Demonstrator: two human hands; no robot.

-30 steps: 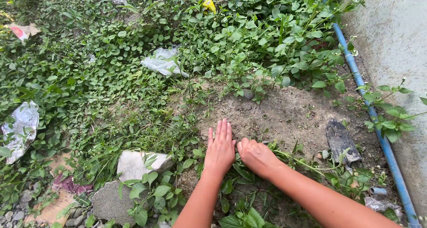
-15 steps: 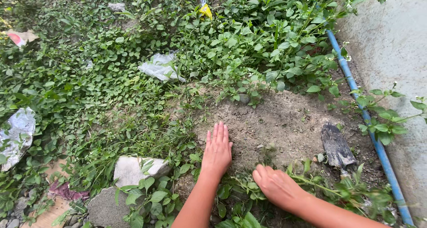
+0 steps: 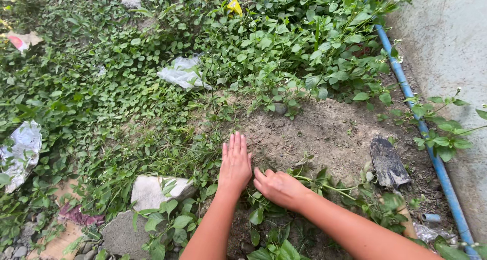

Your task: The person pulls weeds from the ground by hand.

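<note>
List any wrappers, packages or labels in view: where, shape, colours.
Yellow wrapper: top centre among weeds, small, crumpled.
White plastic bag: upper middle on the leaves, crumpled.
Silvery foil wrapper: left edge, flattened.
Red-and-white scrap: top left, flat.
No signs or screens.

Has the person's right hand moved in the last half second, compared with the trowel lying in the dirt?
Yes. The right hand has shifted left, away from the trowel, and now lies next to the left hand.
</note>
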